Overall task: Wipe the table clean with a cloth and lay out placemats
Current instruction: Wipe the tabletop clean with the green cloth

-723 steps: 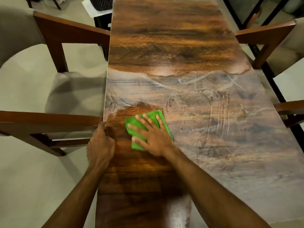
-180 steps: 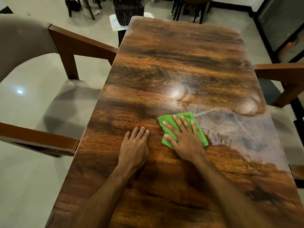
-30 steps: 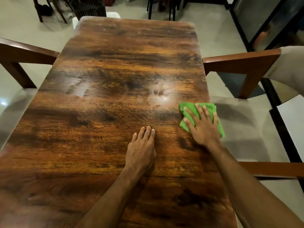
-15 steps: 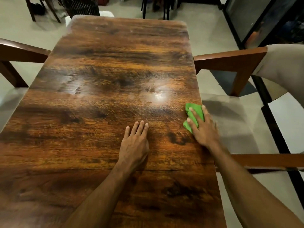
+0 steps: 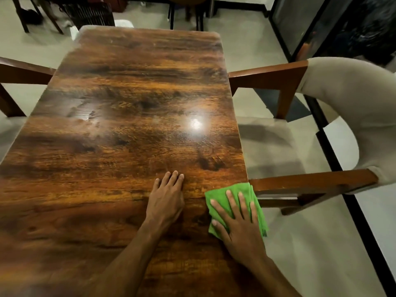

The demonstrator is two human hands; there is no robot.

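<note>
Glossy dark-grained wood table (image 5: 128, 108) with a bright light glare, soft fuzzy green cloth (image 5: 231, 189), chair (image 5: 300, 183) of smooth brown wood with matt beige upholstery, smooth pale floor (image 5: 252, 46)

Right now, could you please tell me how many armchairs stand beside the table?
2: the right armchair beside the table's right edge, and the left armchair at its left edge, mostly cut off. Others may be out of frame.

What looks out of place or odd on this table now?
Only small things: the green cloth under the right hand overhangs the right edge of the table, and faint streaks show on the gloss at the far left. No spill or damage is visible.
</note>
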